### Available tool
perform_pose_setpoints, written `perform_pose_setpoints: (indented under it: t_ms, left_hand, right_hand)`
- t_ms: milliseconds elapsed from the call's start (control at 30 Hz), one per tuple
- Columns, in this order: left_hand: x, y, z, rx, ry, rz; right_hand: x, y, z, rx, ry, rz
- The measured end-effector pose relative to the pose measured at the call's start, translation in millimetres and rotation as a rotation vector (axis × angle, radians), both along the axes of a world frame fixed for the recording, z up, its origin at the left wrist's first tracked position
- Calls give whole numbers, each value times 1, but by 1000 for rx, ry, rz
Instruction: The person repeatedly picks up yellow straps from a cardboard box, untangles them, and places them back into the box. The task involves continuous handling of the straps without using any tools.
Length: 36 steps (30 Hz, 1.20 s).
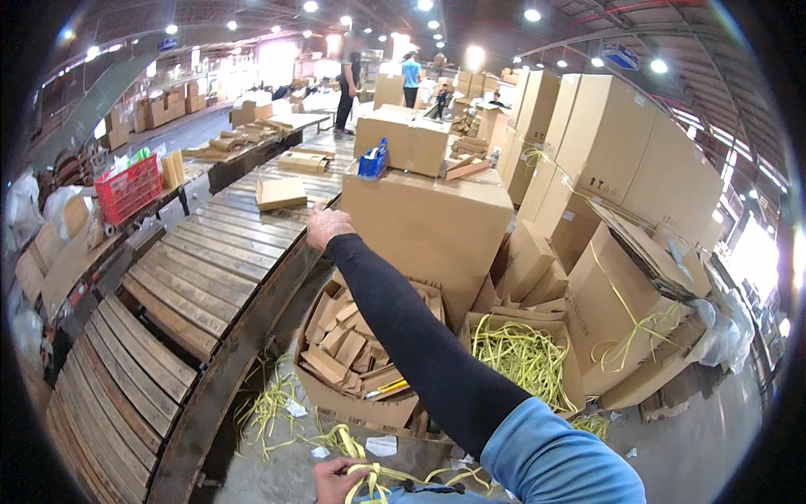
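My right arm, in a black sleeve, stretches forward across the view. My right hand (330,227) hovers at the right edge of the slatted wooden conveyor (214,260), close to a small flat cardboard box (281,194) that lies on the slats. The back of this hand hides most of its fingers, so I cannot see whether they are closed. Low in the view, my left hand (340,480) is closed around a yellow plastic strap (369,472), whose loops hang and trail beside it. Below my right forearm stands an open carton (357,409) full of cardboard scraps.
A carton of tangled yellow strapping (525,357) stands right of my arm. Ahead is a large box (420,227) bearing a smaller box (403,139) and a blue tape dispenser (373,160). Tall cartons (621,143) rise at right, a red crate (128,190) at left. People stand farther back.
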<state>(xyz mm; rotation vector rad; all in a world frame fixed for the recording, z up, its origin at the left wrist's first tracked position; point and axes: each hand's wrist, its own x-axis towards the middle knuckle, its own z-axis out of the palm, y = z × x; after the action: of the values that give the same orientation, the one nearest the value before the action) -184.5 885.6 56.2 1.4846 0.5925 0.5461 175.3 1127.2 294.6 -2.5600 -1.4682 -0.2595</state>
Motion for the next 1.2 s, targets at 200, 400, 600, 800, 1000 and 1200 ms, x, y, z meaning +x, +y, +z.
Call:
perform_pose_setpoints:
  t_ms: [200,400,600,800,1000,1200]
  left_hand:
    - [22,-17,-5,119,111,-104]
    - [34,-34,-17,165,13,-111]
    - [28,-45,-23,142,56,-52]
    - [25,-48,-28,-4,20,-96]
    - [30,-44,-34,-12,-41,-115]
    - [3,-39,-66,35,-14,-16]
  right_hand:
    - [25,-19,9,-39,2,3]
    - [24,-27,13,-56,45,-33]
    - [14,-31,22,-96,42,-18]
    - [8,-40,21,-93,118,-11]
    - [68,-38,-6,-136,51,28]
    - [301,-282,8,5,54,-511]
